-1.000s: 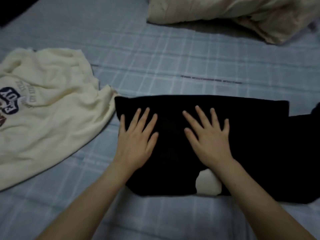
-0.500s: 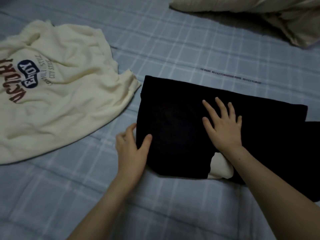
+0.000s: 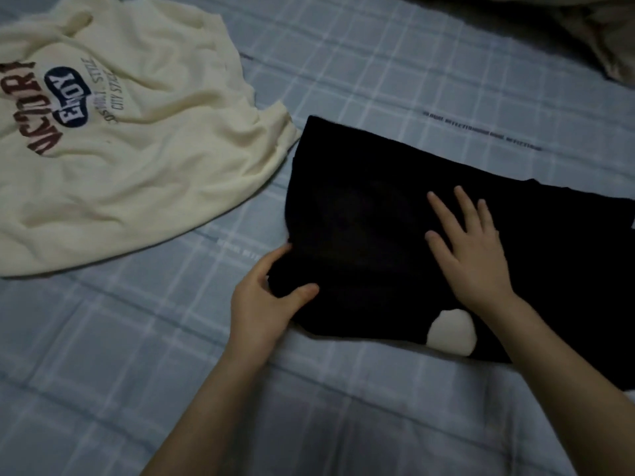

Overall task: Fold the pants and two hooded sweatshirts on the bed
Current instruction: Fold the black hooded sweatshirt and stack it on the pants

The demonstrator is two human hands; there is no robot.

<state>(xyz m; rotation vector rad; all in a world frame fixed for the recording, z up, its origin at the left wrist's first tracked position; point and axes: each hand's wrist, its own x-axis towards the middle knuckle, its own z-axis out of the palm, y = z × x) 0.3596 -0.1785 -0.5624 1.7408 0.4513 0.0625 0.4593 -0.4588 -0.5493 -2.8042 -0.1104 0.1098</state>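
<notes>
A black garment [image 3: 371,214] lies partly folded on the blue checked bed [image 3: 378,73], running off the right edge; a white patch [image 3: 452,333] shows at its near edge. My left hand [image 3: 266,300] grips the garment's near left corner, thumb on top and fingers tucked under the cloth. My right hand [image 3: 472,255] presses flat on the garment's middle with fingers spread. A cream hooded sweatshirt [image 3: 137,159] with a dark red and navy print lies crumpled at the upper left, its hem almost touching the black garment.
A beige duvet or pillow [image 3: 598,32] lies bunched at the far right corner. Bare checked bedsheet stretches in front of me and beyond the black garment.
My left hand slid off the top of the black garment to its near left corner and took hold of the edge. My right hand stayed pressed flat. The view shifted left.
</notes>
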